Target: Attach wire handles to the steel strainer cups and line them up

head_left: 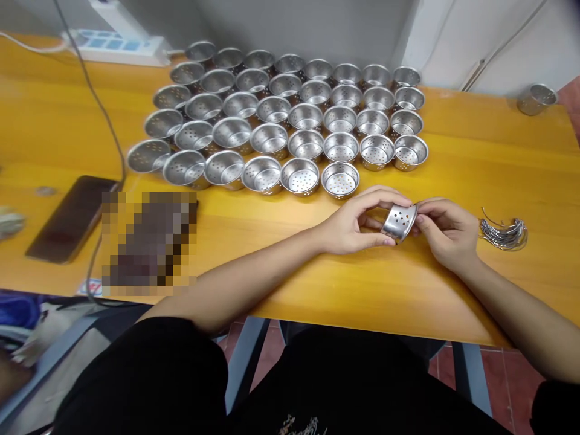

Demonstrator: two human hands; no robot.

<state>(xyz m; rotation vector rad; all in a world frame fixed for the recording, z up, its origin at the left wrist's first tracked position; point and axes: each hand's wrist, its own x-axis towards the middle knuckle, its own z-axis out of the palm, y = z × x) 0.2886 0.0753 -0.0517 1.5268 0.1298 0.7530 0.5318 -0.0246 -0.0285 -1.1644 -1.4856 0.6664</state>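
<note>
Holding a perforated metal cup (399, 221) between both hands, the person keeps it above the near part of the yellow table (344, 290), in front of the right half of the cup rows. The cup is tilted onto its side, so its wall, with a cluster of small holes, faces the camera. The left hand (347, 223) grips it in a wide, curved hold: fingertips reach over its upper edge while the thumb presses near its lower left end, so the cup sits out at the fingertips, well away from the palm. The right hand (448, 232) is closed in a pinch of thumb and bent fingers at the cup's right edge; whether something thin also lies inside that pinch cannot be told. The cup fills the space between the two sets of fingertips.

Just beyond the right hand lies a small bundle of bent wires (505, 234). Behind the hands stand close rows of similar cups (273, 110), their mouths upward, and one lone cup (536, 99) stands well apart at the far right. A dark phone (72, 220) lies at the left, with a white power strip (122, 51) near the wall.
</note>
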